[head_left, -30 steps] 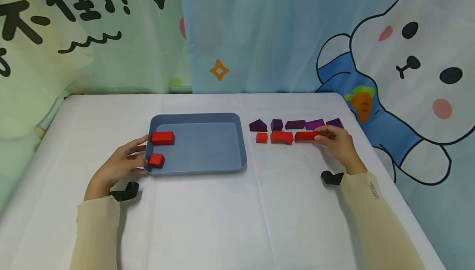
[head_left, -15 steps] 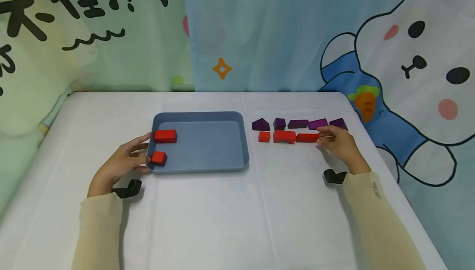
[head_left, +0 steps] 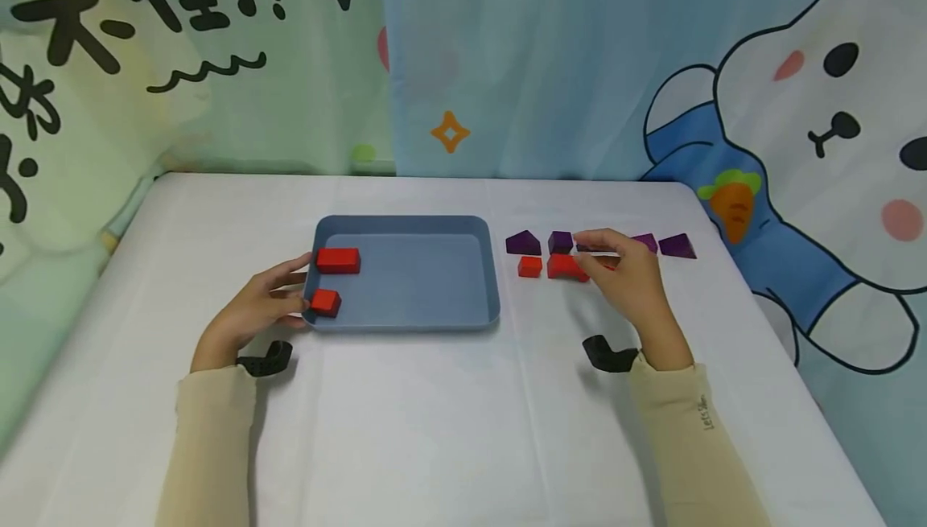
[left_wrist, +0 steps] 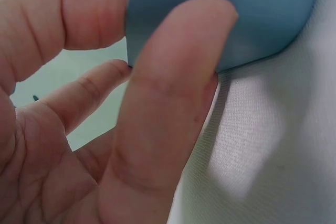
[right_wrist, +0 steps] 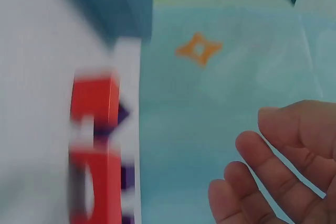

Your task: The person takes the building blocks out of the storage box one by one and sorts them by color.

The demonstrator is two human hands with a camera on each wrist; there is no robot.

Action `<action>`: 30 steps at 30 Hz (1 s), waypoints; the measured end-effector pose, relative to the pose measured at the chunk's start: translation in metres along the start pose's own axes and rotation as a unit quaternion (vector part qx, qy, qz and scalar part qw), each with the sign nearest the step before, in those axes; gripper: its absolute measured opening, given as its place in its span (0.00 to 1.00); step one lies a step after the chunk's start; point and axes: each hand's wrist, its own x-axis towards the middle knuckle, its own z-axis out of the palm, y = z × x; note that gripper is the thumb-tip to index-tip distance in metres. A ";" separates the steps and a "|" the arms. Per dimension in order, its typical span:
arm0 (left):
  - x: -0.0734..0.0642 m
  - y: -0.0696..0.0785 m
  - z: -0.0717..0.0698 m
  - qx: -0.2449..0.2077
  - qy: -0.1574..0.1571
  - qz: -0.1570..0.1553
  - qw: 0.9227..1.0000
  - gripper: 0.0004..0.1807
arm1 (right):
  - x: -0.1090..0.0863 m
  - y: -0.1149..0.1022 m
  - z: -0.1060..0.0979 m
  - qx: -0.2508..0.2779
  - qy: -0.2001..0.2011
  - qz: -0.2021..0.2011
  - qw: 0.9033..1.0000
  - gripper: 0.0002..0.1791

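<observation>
My left hand [head_left: 257, 310] grips the left edge of a blue-grey tray [head_left: 405, 320]; in the left wrist view its thumb [left_wrist: 173, 87] lies along the tray's outer wall. Inside the tray are a red rectangular block [head_left: 338, 261] and a smaller red block [head_left: 326, 302], both near the left side. To the tray's right, my right hand [head_left: 626, 277] hovers over a row of red blocks with thumb and fingers apart, nothing held. Closest to its fingertips is a red arch block [head_left: 565, 268], beside a small red block [head_left: 529, 267]. The hand partly hides a red bar.
Behind the red row runs a row of purple blocks, including a pointed one [head_left: 523, 243], a squarish one [head_left: 561, 242] and a wedge [head_left: 677, 246]. A white cloth [head_left: 434, 414] covers the table. Printed curtains [head_left: 521, 68] hang behind its far edge.
My right hand has moved left along the red row, from the red bar's right end toward the arch block. The left hand stays at the tray. The head view has shifted slightly.
</observation>
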 end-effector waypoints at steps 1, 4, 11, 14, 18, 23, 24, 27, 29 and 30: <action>0.000 0.000 0.000 0.001 0.000 0.000 1.000 0.45 | 0.000 -0.005 0.007 0.015 -0.004 -0.003 1.000 0.19; 0.000 0.000 -0.001 0.002 0.001 -0.002 1.000 0.45 | -0.001 -0.022 0.031 0.059 -0.017 -0.011 0.998 0.19; 0.000 -0.001 -0.002 -0.003 -0.001 0.007 1.000 0.45 | -0.002 -0.053 0.088 0.125 -0.054 -0.061 0.989 0.19; 0.001 0.000 -0.003 -0.007 -0.002 0.007 1.000 0.46 | -0.004 -0.064 0.110 0.141 -0.075 -0.079 0.984 0.20; 0.002 0.000 -0.003 -0.005 -0.002 0.002 1.000 0.46 | -0.006 -0.079 0.139 0.160 -0.102 -0.083 0.978 0.21; 0.003 0.000 -0.003 -0.004 -0.001 0.003 1.000 0.46 | -0.006 -0.095 0.170 0.188 -0.124 -0.081 0.971 0.21; 0.003 0.000 -0.003 -0.005 -0.001 0.004 1.000 0.46 | -0.006 -0.097 0.175 0.192 -0.127 -0.078 0.970 0.21; 0.003 0.000 -0.003 -0.009 -0.002 0.007 1.000 0.46 | -0.005 -0.105 0.188 0.203 -0.144 -0.064 0.966 0.22; 0.002 0.000 -0.004 -0.013 -0.002 0.009 1.000 0.46 | -0.004 -0.109 0.196 0.209 -0.158 -0.057 0.963 0.22; 0.002 -0.001 -0.004 -0.015 -0.002 0.008 1.000 0.46 | -0.003 -0.111 0.200 0.212 -0.164 -0.055 0.962 0.22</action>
